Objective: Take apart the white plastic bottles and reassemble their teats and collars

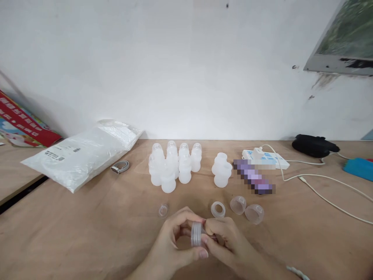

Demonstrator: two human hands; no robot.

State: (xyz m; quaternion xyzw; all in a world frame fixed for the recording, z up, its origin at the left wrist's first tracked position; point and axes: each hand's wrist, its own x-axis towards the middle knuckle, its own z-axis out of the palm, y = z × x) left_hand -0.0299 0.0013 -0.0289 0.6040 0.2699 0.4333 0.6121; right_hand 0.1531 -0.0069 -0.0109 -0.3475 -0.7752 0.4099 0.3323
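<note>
The left hand (pixel 176 239) and right hand (pixel 225 237) meet above the desk (pixel 87 233); the left fingers (pixel 186 217) clasp a clear ribbed collar (pixel 196 234), while the right fingers (pixel 214 225) pinch at its right end. Just beyond them lie a small clear cap (pixel 163 210), a pale ring (pixel 213 212) and two clear domes (pixel 254 214). Farther back stand two open white bottles (pixel 221 179), right of a cluster of dome-capped bottles (pixel 168 183).

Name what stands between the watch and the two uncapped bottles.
In the head view, the cluster of dome-capped white bottles stands between them.
</note>
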